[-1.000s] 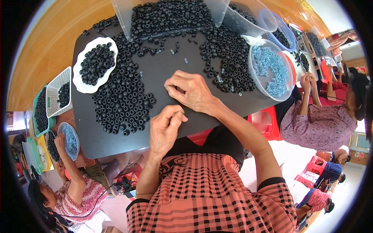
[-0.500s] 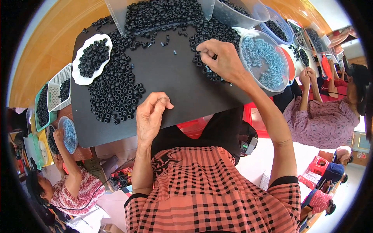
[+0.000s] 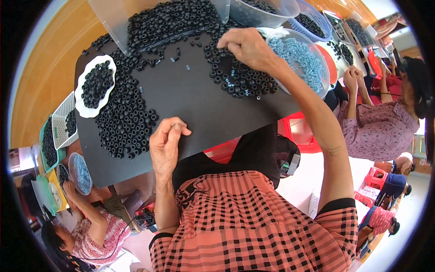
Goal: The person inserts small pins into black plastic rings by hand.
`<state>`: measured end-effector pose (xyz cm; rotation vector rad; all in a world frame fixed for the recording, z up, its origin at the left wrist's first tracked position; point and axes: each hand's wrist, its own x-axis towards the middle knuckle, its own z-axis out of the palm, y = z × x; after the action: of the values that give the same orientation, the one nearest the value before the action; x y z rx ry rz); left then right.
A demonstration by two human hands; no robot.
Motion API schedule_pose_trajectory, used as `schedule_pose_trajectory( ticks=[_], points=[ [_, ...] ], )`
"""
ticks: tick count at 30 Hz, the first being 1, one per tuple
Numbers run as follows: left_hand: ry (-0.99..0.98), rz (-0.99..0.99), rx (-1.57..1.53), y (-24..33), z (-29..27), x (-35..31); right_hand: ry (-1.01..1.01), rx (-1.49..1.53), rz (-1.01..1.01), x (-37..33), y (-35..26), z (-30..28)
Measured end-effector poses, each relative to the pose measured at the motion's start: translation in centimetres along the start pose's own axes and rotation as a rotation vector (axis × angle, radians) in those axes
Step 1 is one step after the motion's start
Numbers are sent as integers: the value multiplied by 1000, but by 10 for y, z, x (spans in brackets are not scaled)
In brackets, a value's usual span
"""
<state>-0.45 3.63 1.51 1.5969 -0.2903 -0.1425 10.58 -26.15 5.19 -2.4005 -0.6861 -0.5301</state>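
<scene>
My left hand (image 3: 166, 144) hovers near the front edge of the dark table (image 3: 195, 111), thumb and fingers pinched together; anything between them is hidden. My right hand (image 3: 247, 49) is bent over the far part of the right-hand pile of black ring-shaped pieces (image 3: 249, 83). Its fingers are curled in, and their tips hide whatever they touch. Several small light-blue coils (image 3: 229, 83) lie among those pieces. A larger spread of black rings (image 3: 122, 129) covers the left side, beside a white wavy-edged dish (image 3: 80, 100) heaped with more.
A clear bin (image 3: 108, 27) spilling black rings stands at the back. Right of it are a clear tub (image 3: 290, 13) and a round tub (image 3: 324, 81) of light-blue coils. Co-workers sit at left (image 3: 97, 240) and right (image 3: 374, 129). A red stool (image 3: 301, 133) stands below the table.
My right hand has moved farther back over the right pile, uncovering rings and coils nearer me. The left hand keeps its pinch. The whole view has shifted and tilted slightly.
</scene>
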Motion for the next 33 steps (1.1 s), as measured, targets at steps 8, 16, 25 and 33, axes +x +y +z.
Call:
schedule_pose_trajectory(
  ticks=[8, 16, 25, 33],
  points=[
    [20, 0, 0, 2, 3, 0, -27, -60, 61, -4, 9, -20],
    [21, -5, 20, 1, 2, 0, -181, -184, -37, -14, -1, -5],
    [-8, 14, -32, -1, 2, 0, -496, -304, -60, -19, -21, -14],
    [-9, -16, -1, 2, 2, -2, -534, -361, -25, -15, -30, -16]
  ],
)
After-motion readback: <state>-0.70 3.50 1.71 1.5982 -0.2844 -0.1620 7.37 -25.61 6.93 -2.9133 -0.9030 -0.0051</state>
